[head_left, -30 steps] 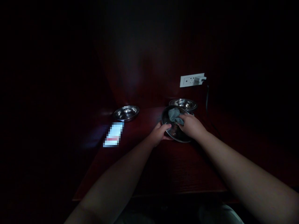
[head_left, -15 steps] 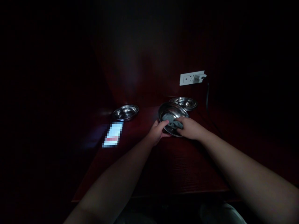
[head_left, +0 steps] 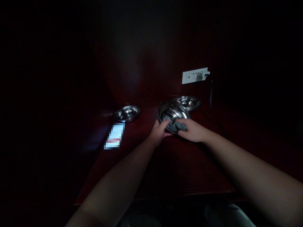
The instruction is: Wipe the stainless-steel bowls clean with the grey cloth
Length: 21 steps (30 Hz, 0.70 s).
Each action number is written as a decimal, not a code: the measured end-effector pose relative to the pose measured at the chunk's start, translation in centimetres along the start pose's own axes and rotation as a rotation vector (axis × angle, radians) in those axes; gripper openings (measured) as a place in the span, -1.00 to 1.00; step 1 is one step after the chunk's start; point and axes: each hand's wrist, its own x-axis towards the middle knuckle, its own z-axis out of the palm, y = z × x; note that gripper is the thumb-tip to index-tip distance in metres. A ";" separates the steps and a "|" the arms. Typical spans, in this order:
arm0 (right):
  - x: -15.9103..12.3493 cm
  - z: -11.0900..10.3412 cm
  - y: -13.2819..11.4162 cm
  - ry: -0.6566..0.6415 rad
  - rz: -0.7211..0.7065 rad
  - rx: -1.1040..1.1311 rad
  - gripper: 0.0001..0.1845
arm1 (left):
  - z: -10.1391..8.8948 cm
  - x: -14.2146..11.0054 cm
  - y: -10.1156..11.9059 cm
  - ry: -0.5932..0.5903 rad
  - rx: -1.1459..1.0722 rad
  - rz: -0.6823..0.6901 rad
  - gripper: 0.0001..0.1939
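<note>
A shiny metal bowl (head_left: 174, 108) is tilted toward me above the dark red table. My left hand (head_left: 159, 132) grips its near left rim, thumb on the inside and fingers underneath. In my right hand (head_left: 192, 130) is a bunched grey cloth (head_left: 177, 126), pressed against the bowl's inner near side. Part of the cloth reaches under or beside my left thumb. The right fingertips are partly hidden by the cloth.
Behind the held bowl stand stacked metal bowls (head_left: 189, 102). Another metal bowl (head_left: 127, 113) sits at the left, with a lit, pixelated phone-like screen (head_left: 115, 136) before it. A wall socket (head_left: 195, 76) holds a plug with a cable (head_left: 211, 94). The table's front edge (head_left: 184, 196) is near me.
The held bowl has shifted slightly up and left and turned a little. My right hand with the cloth has moved slightly within it. The left hand keeps its grip.
</note>
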 end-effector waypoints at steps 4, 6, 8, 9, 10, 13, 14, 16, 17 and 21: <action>0.0 -0.2 -0.4 0.010 -0.070 0.035 -0.94 | 0.1 0.0 0.1 0.015 0.006 -0.005 -0.50; -0.1 -0.2 -0.7 0.018 -0.086 0.062 -0.89 | 0.2 0.0 0.0 0.020 0.005 -0.001 -0.52; -0.1 -0.3 -0.9 0.028 -0.101 0.104 -0.86 | 0.2 0.1 0.0 0.022 -0.004 0.008 -0.54; -0.1 -0.3 -1.0 0.024 -0.108 0.128 -0.86 | 0.2 0.1 -0.1 0.024 -0.008 0.013 -0.54; -0.2 -0.3 -1.0 0.011 -0.114 0.150 -0.86 | 0.2 0.2 -0.1 0.026 -0.010 0.019 -0.54; -0.2 -0.4 -1.0 -0.059 -0.116 0.182 -0.87 | 0.2 0.3 -0.1 0.041 -0.014 0.033 -0.53; -0.3 -0.4 -0.9 -0.071 -0.114 0.174 -0.86 | 0.2 0.3 -0.1 0.047 -0.018 0.036 -0.53; -0.3 -0.3 -0.8 -0.060 -0.118 0.141 -0.80 | 0.2 0.4 -0.1 0.063 -0.027 0.041 -0.53; -0.4 -0.3 -0.7 -0.046 -0.127 0.126 -0.75 | 0.2 0.4 0.0 0.072 -0.029 0.044 -0.54; -0.5 -0.4 -0.5 -0.010 -0.191 0.122 -0.55 | 0.2 0.4 0.0 0.094 -0.019 0.062 -0.56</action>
